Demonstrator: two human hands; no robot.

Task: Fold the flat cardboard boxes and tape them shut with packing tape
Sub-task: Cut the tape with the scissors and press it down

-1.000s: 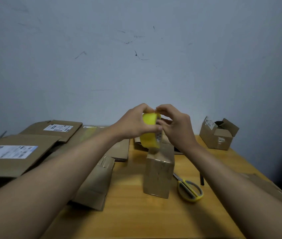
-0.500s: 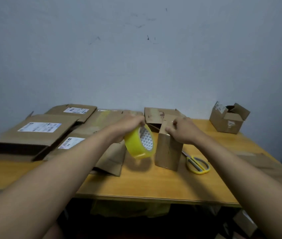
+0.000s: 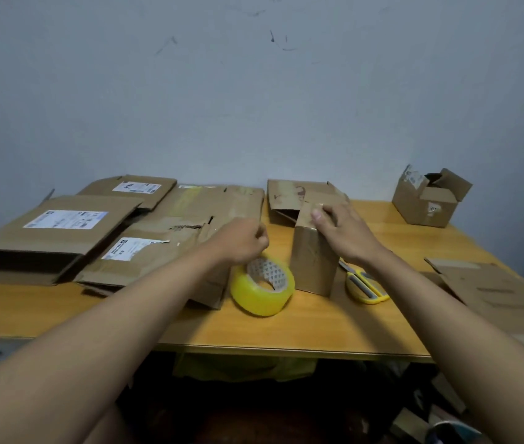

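Box: the small folded box point(image 3: 313, 251) stood upright on the desk point(image 3: 286, 331), near its middle, with its long axis running top to bottom.
Right hand: your right hand point(image 3: 347, 233) lay over the box's top and right side, fingers bent across the top edge and pressing down on it.
Left hand: your left hand point(image 3: 240, 240) hung just above the tape roll point(image 3: 262, 285), fingers curled; you could not tell from this view whether they pinched the roll's rim or a tape end.
Tape roll: it rested on the desk tilted on its edge, just left of the box, its open core facing up and towards you.
Key relation: the box lay under your right hand, the roll under your left, so tape would run from left to right across the box top.
Scissors: the yellow scissors point(image 3: 364, 286) lay on the desk just right of the box, nearer your right hand.
Flat boxes: the flat cardboard boxes point(image 3: 62, 232) lay stacked at the left, well apart from the box.
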